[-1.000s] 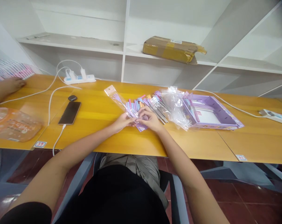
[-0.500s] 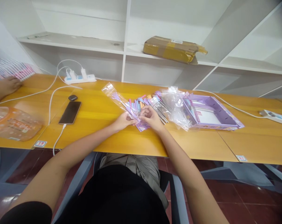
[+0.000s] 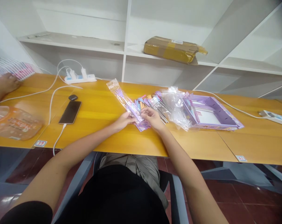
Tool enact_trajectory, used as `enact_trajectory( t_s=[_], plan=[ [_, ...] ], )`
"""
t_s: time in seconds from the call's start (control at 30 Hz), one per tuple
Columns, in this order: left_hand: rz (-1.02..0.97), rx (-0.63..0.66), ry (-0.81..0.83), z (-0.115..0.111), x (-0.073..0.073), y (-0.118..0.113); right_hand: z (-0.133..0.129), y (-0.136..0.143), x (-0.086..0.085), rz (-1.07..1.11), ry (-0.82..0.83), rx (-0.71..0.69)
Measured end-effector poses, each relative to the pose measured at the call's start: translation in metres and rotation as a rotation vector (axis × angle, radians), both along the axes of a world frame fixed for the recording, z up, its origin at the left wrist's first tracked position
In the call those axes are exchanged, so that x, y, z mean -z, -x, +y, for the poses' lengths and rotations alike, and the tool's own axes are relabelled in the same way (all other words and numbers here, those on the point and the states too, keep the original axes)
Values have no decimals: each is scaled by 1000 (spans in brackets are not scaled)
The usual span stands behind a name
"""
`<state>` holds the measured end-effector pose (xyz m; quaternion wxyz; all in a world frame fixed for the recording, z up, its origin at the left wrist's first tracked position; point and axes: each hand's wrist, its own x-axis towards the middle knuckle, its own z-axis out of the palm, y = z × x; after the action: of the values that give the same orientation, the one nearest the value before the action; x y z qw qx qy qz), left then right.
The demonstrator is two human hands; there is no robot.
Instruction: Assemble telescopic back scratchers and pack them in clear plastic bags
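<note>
Left hand [image 3: 123,122] and right hand [image 3: 154,119] pinch a clear packet [image 3: 127,103]; sticks [image 3: 160,114] and wrappers [image 3: 178,107] crowd its right, nearer the desk's [image 3: 96,105] back edge.

Camera, head-worn, single view. Station: above the wearer's black shirt [image 3: 115,196], which fills 6 o'clock at close range. Facing: forward and down over the worktop [image 3: 136,141]. Middle range: hands [image 3: 153,119], just below the dial's centre. Farther: white shelving [image 3: 80,43], across 12 o'clock. Field: wide, reaching a co-worker's hand [image 3: 8,83] between 9 and 10 o'clock, a power strip [image 3: 275,116] at 3 o'clock.
</note>
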<state>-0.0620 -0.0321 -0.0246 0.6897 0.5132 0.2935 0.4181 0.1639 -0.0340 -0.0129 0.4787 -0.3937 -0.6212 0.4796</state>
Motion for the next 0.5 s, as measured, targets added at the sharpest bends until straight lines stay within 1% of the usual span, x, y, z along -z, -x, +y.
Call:
enact_trajectory(
  t_s=[0.17, 0.3, 0.4, 0.5],
  plan=[
    [105, -5, -85, -3, -1, 2, -6, -1, -6, -28, 90, -131],
    [92, 19, -169, -5, -1, 3, -8, 1, -6, -32, 123, -171],
    [101, 99, -198, -10, 0, 4, -8, 2, -5, 0, 132, -127],
    [179, 206, -194, -18, -1, 7, -10, 1, -4, -1, 165, -112]
  ],
)
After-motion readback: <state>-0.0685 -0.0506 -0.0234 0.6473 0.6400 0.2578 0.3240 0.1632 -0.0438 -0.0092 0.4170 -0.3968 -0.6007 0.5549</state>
